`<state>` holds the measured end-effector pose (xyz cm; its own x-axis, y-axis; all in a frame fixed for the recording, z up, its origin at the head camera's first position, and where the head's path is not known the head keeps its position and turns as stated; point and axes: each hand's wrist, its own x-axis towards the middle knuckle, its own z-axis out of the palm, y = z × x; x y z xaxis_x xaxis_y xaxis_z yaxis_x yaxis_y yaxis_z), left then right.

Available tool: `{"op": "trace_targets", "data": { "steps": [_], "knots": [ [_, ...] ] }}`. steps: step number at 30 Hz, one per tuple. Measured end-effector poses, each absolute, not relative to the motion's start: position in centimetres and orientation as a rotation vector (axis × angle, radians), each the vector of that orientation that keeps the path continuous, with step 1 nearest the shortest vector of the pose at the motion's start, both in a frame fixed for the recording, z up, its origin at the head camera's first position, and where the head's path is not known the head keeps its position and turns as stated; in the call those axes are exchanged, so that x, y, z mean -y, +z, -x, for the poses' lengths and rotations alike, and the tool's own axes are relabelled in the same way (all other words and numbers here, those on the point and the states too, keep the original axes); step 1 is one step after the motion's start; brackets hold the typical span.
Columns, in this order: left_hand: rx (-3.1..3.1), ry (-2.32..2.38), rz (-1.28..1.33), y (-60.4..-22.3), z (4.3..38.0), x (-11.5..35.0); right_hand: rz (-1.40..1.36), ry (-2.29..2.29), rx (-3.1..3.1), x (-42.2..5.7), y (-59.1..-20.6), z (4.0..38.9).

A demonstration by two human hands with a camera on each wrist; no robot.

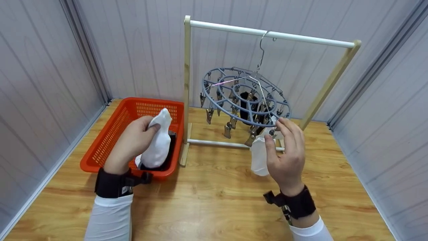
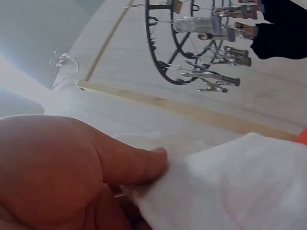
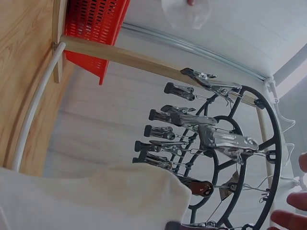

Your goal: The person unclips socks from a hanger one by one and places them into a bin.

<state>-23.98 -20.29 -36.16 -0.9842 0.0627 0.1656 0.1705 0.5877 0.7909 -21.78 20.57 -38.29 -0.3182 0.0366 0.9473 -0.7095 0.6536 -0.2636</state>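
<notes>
- Step in hand, as judged: bringing a white sock [image 1: 156,149] from basket to clip hanger; this one not yet clipped.
- Left hand [image 1: 135,139]: thumb and fingers pinch the white sock near its upper end; rest of it hangs down over the basket.
- Basket [image 1: 106,139]: orange-red, left of the rack; dark cloth [image 1: 171,144] inside, partly hidden behind the sock.
- Right hand [image 1: 288,157]: fingers fairly straight and close together, thumb held apart, nothing pinched. Fingertips at the near right rim of the hanger in the head view; whether they press on it, cannot tell.
- Hanger [image 1: 257,124]: round, grey, tilted, hooked on the top bar [image 1: 230,27] of the rack [image 1: 187,83]; metal clips [image 1: 227,131] dangle all round.
- On the hanger: black sock [image 1: 244,115] toward the far side, another white piece [image 1: 259,159] below the near right rim, beside the right thumb. Contact with thumb unclear.
- Next move calls for, as judged: sock carried right to a free clip, right hand squeezing that clip apart, sock edge fed in, clip let go. Left-side clips look free. Hanger may swing, so steadying helps.
</notes>
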Motion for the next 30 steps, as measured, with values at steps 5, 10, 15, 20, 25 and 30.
{"op": "trace_targets", "data": {
  "steps": [5,10,15,20,25,30],
  "knots": [
    [2.840,-1.307,0.217,-37.2,24.9,19.5,-0.542,0.819,1.801,-20.7,-38.4,21.7],
    [2.904,-1.315,0.209,-38.5,26.0,18.9,-0.550,0.828,1.807,-20.7,-38.4,21.6],
    [2.879,-1.317,0.180,-39.5,26.7,18.9,-0.565,0.831,1.817,-20.6,-38.5,21.7],
    [2.852,-1.295,0.129,-40.0,26.9,19.2,-0.554,0.815,1.864,-20.6,-38.6,21.7],
    [2.865,-1.364,0.086,-39.9,26.9,19.2,-0.545,0.817,1.881,-20.6,-38.7,21.8],
    [2.885,-1.413,0.070,-39.7,26.9,19.2,-0.544,0.810,1.895,-20.7,-38.9,21.8]
  ]
}}
